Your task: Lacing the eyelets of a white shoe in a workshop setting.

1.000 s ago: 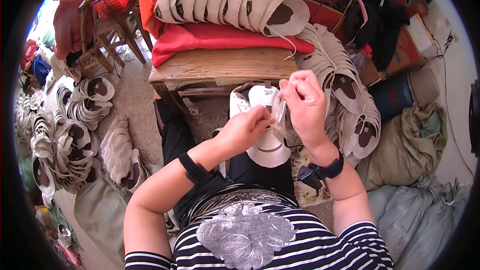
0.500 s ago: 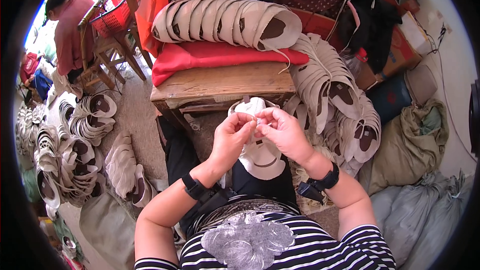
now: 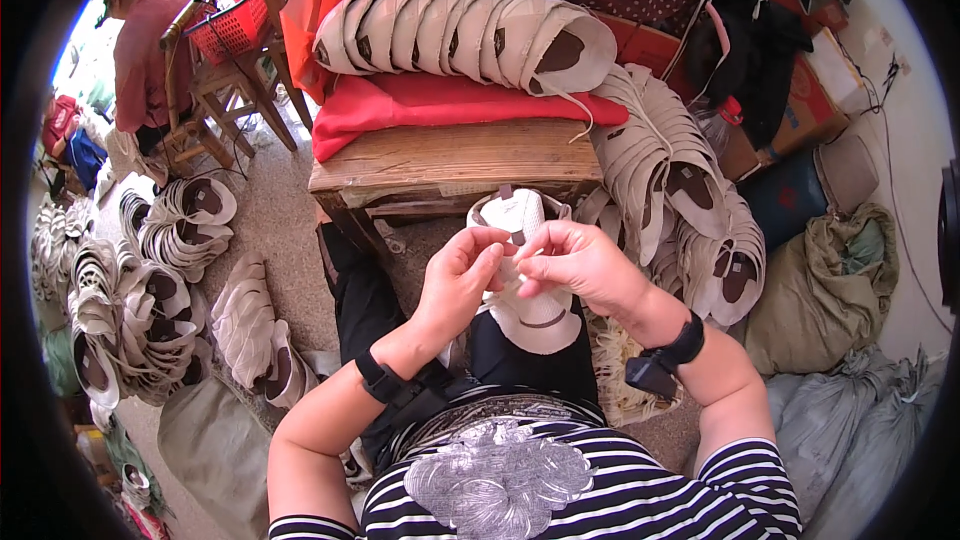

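Note:
A cream-white shoe upper (image 3: 541,332) with brown trim lies across my lap, its tongue pointing toward the wooden bench. Over its middle, my left hand (image 3: 462,275) is closed in a pinch, thumb against fingertips. Close beside it, my right hand (image 3: 580,265) also pinches, its fingertips a little apart from the left ones. Whatever the fingertips hold is too small to make out. Both hands hide the central part of the upper.
The wooden bench (image 3: 450,155) ahead carries red cloth (image 3: 440,108) and a row of nested shoe uppers (image 3: 460,32). More stacked uppers hang at its right (image 3: 665,155) and lie on the floor at left (image 3: 135,315). Sacks (image 3: 830,290) stand at right. Another person (image 3: 150,50) sits far left.
My right hand has shifted slightly right, its wrist further out, and the fingertips of the two hands have come a little apart. The view has moved slightly.

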The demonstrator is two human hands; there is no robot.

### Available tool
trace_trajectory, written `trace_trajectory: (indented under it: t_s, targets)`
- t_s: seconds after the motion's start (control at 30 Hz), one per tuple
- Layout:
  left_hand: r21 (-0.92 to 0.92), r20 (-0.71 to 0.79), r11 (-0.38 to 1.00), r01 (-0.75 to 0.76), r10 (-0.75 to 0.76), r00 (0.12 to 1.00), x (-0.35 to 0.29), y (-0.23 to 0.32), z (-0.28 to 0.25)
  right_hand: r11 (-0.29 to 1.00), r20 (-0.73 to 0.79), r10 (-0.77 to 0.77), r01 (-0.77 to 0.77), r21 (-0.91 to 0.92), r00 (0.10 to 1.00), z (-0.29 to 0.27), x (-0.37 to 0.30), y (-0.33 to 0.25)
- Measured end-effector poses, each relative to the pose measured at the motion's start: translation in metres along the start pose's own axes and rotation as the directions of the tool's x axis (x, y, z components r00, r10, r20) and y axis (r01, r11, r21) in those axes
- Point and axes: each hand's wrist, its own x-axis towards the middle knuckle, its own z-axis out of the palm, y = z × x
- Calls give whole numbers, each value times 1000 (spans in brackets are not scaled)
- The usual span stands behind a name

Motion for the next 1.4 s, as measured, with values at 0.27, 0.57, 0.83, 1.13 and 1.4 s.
trace_trajectory:
  t_s: [0.27,0.57,0.83,1.13,1.4]
  targets:
    - [85,363,995,48,-76,929,3,25,-8,824,293,369,-456,336,882,42,-61,-70]
    - [301,689,945,123,-305,658,-23,39,16,849,-83,-389,393,354,917,-42,-18,-169]
    - [27,555,977,-214,163,816,-34,153,15,920,-216,-308,232,-315,927,-64,19,-70]
    - [439,-77,896,-68,113,991,-2,35,-30,713,129,-26,108,-692,991,-28,-23,27]
    - [674,-94,710,205,-192,977,-31,-38,-37,837,-3,-73,60,-544,997,-20,-23,33]
